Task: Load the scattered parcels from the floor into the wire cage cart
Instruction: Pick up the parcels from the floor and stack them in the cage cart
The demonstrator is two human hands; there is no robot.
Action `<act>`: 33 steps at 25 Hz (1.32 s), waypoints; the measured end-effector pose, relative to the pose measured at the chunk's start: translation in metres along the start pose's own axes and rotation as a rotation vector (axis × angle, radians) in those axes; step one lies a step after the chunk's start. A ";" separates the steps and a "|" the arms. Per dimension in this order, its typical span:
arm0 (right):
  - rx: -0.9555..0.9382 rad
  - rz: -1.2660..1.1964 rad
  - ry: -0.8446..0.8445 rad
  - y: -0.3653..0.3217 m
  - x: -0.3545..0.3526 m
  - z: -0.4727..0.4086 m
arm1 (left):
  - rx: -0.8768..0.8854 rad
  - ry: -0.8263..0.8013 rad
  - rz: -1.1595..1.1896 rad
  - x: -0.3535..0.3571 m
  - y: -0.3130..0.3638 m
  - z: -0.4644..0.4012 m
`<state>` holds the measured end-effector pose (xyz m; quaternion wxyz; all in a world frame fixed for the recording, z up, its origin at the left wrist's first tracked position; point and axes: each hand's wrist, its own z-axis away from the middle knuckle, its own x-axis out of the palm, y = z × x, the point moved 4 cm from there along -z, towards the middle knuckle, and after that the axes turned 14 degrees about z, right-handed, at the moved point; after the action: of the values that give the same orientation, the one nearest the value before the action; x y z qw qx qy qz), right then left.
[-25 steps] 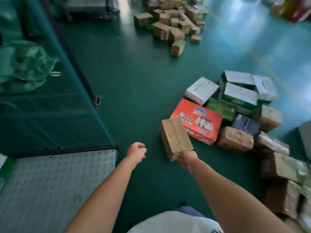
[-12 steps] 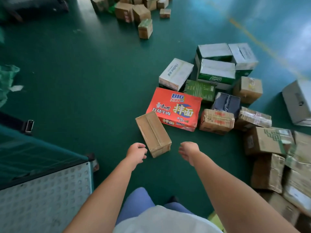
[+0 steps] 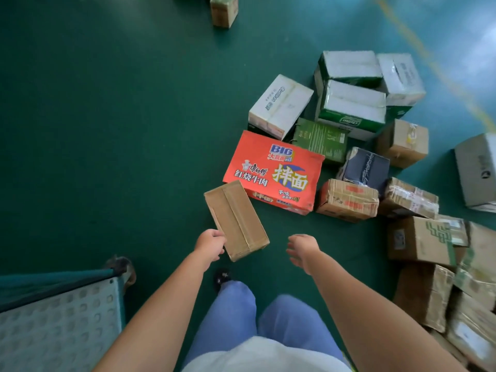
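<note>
Warehouse floor – painted green floor [image 3: 120,130], scattered parcels [image 3: 346,200], cage cart [image 3: 59,318].

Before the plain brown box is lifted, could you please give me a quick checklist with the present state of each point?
1. Plain brown box within reach: ok.
2. Left hand at its near-left edge: ok; actual touch cannot tell.
3. Right hand on the box: not ok, it is apart from it.
4. Box free of the red noodle carton: cannot tell, corners meet.
5. Cart floor close by: ok.

Your green floor [image 3: 107,130] carries a brown carton [image 3: 236,218] between your hands, with the red box [image 3: 273,173] touching beyond it.
</note>
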<state>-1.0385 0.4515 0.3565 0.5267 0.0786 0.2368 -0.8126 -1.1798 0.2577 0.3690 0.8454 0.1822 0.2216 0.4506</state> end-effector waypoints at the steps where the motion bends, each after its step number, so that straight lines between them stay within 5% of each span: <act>1: 0.002 0.040 0.000 -0.011 0.007 -0.016 | -0.041 -0.001 -0.002 0.001 -0.002 -0.017; 10: -0.126 0.671 -0.098 -0.073 0.105 -0.225 | -0.263 0.145 0.102 0.035 -0.053 -0.216; 19: -0.159 0.817 -0.166 -0.043 0.189 -0.393 | -0.381 0.199 0.358 0.087 -0.137 -0.384; 22: -0.383 1.020 -0.081 -0.043 0.197 -0.373 | -0.417 0.313 0.457 0.075 -0.155 -0.389; 25: -0.586 1.027 -0.182 -0.053 0.204 -0.305 | -0.494 0.471 0.562 0.037 -0.155 -0.348; 33: -0.634 1.102 -0.324 -0.136 0.204 -0.132 | -0.520 0.595 0.579 -0.062 -0.084 -0.179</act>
<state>-1.2639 0.3913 0.2054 0.8926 -0.0941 0.3076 -0.3159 -1.2502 0.1803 0.1899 0.6028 -0.1178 0.2739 0.7401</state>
